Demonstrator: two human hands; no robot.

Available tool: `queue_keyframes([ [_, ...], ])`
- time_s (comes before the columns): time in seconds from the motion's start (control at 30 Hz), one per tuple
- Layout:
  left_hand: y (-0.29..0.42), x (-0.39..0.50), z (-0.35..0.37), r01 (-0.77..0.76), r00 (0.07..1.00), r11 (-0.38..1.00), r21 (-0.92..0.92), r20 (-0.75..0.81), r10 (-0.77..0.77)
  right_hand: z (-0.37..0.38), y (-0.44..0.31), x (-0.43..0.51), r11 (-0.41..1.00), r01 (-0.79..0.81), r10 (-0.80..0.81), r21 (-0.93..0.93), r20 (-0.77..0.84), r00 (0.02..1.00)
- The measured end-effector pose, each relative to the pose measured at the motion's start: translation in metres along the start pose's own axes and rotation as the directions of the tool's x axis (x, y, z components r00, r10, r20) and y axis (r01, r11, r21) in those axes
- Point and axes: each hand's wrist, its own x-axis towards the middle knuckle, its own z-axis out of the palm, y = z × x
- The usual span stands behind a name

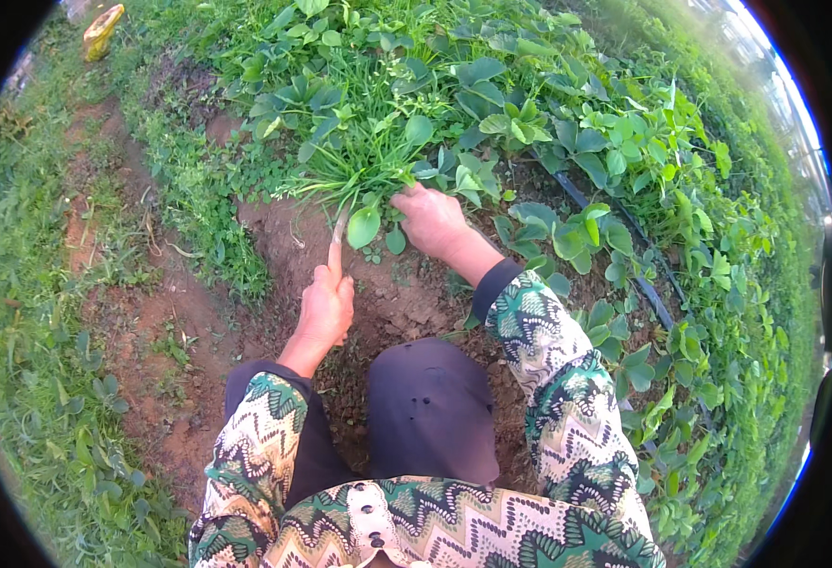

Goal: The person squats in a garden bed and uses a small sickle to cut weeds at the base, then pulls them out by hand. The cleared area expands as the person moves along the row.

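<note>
My left hand (pixel 325 305) is wrapped around the wooden handle of a narrow hand tool (pixel 335 252). The tool points away from me, and its far end disappears at the base of a grass clump (pixel 359 167), so its tip is hidden. Just right of it, my right hand (pixel 433 219) is closed at the clump's edge with leaves at its curled fingers; the fingertips are mostly covered. Between the hands, a broad-leaved weed (pixel 364 227) hangs over the bare soil slope (pixel 281 231).
Strawberry-like plants (pixel 515 124) spread over the raised bed ahead and to the right. Black drip tubing (pixel 646 287) runs through them. A weedy soil path (pixel 174 369) lies at left, with a yellow object (pixel 102 32) at its far end. My knee (pixel 430 405) is close below my hands.
</note>
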Motion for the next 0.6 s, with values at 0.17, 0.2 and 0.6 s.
queue_keyframes([
  [0.17, 0.034, -0.007, -0.001, 0.158, 0.987, 0.987, -0.026, 0.01, -0.157, -0.005, -0.003, -0.003, 0.997, -0.004, 0.0, 0.078, 0.051, 0.999],
  [0.2, 0.038, -0.011, -0.003, 0.16, 0.987, 0.987, -0.03, 0.008, -0.16, -0.008, -0.004, -0.002, 0.993, -0.005, 0.005, 0.12, -0.001, 1.0],
  [0.6, 0.019, -0.008, 0.017, 0.193, 0.981, 0.953, -0.234, 0.019, -0.194, -0.027, -0.022, 0.049, 0.922, -0.388, 0.382, -0.005, 0.179, 0.907],
])
